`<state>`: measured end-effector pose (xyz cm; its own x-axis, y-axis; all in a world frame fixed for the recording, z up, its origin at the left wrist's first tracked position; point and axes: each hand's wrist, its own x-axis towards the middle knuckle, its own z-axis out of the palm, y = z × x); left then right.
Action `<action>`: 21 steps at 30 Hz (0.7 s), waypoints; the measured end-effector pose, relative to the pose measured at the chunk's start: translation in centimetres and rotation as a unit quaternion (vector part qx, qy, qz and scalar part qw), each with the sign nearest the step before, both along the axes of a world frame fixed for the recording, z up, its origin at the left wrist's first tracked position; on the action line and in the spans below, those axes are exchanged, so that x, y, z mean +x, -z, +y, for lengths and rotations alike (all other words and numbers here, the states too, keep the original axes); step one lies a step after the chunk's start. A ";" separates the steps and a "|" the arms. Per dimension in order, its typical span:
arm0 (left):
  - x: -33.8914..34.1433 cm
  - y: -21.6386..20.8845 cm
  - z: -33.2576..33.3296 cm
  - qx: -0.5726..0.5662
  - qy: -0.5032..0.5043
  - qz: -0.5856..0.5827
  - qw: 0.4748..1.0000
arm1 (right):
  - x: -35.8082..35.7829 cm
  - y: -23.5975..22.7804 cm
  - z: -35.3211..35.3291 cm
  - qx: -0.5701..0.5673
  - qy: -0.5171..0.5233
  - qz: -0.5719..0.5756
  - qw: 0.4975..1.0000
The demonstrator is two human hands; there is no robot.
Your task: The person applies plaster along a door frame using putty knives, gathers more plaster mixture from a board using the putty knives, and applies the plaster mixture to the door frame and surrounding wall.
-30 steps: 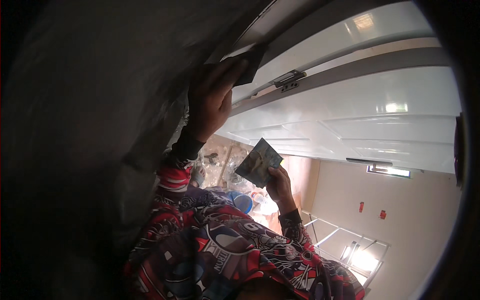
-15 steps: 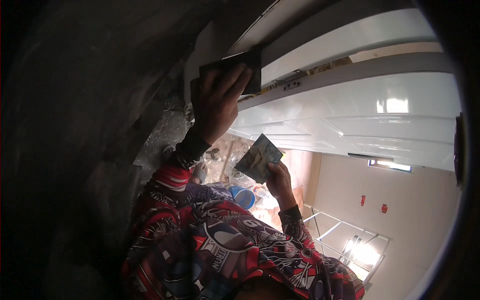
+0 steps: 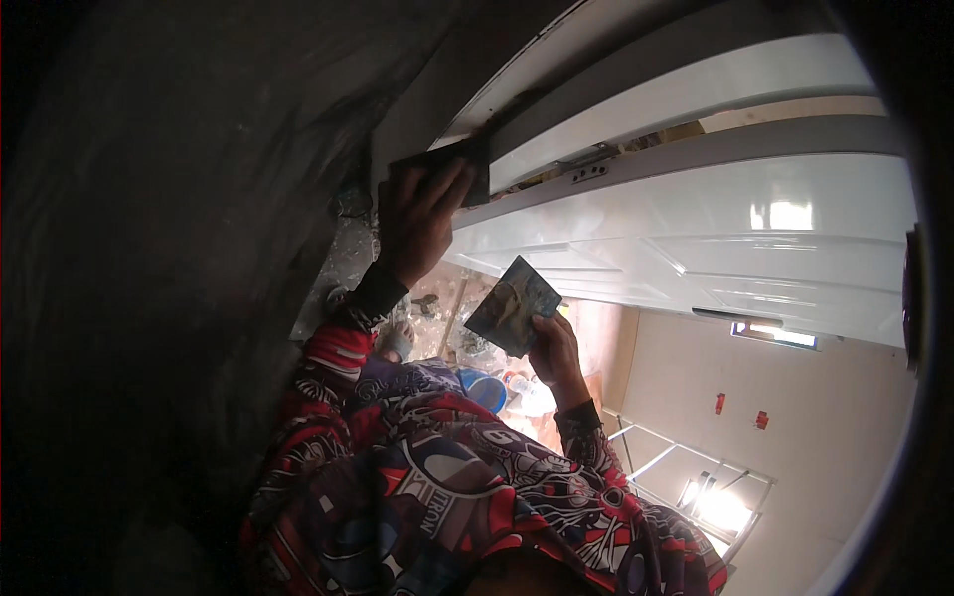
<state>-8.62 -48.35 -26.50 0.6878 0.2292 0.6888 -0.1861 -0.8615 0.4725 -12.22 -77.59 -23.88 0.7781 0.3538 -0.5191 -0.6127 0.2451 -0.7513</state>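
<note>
My left hand (image 3: 419, 223) is raised to the edge of the wall beside the white door frame. Its fingers lie across a dark, flat putty spreader (image 3: 478, 171), pressed against that edge. Lower and to the right, my right hand (image 3: 558, 356) pinches a corner of a second square putty spreader (image 3: 505, 316) between thumb and fingers. Greyish-brown smears of paste cover the face of this one. Shadow hides part of the left fingers and the spreader's grip side.
A glossy white panelled door (image 3: 696, 214) stands open at the right, hinge plate (image 3: 588, 174) on its edge. Dark wall (image 3: 199, 248) fills the left. Below are a blue bucket (image 3: 485, 391), a littered floor (image 3: 429, 320) and, right, a metal frame (image 3: 686, 452) before a pale wall (image 3: 845, 417).
My left hand and its spreader have shifted down and a little left along the edge. The right hand with its smeared spreader has hardly moved.
</note>
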 end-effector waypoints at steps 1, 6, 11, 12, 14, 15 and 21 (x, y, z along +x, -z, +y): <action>-0.1 1.0 0.3 0.005 -0.005 0.013 1.000 | 0.1 0.0 0.2 -0.002 0.001 0.003 1.000; -1.8 3.7 1.8 -0.046 0.030 0.044 0.998 | 0.0 1.0 -1.1 0.007 -0.020 0.003 1.000; -5.4 2.2 0.9 -0.608 0.160 0.208 0.749 | 0.2 0.1 0.7 -0.012 0.000 -0.053 0.999; -5.7 1.5 0.5 -0.704 0.190 0.155 0.666 | 0.3 0.1 1.3 0.007 0.013 -0.059 0.998; -6.4 1.0 0.1 -0.699 0.203 0.160 0.667 | 0.6 -0.7 2.6 0.017 0.014 -0.061 0.998; -6.9 0.1 -0.1 -0.671 0.204 0.180 0.690 | 0.6 -1.0 2.9 0.021 0.009 -0.067 0.997; -8.4 -3.8 -1.1 -0.374 0.256 0.202 0.868 | 1.6 -1.4 2.9 0.013 0.001 -0.090 0.996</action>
<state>-16.98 -49.46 -22.68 0.9822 0.1013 0.1585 -0.1439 -0.1378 0.9800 -10.59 -74.71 -22.43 0.8583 0.3636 -0.3622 -0.4686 0.2675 -0.8419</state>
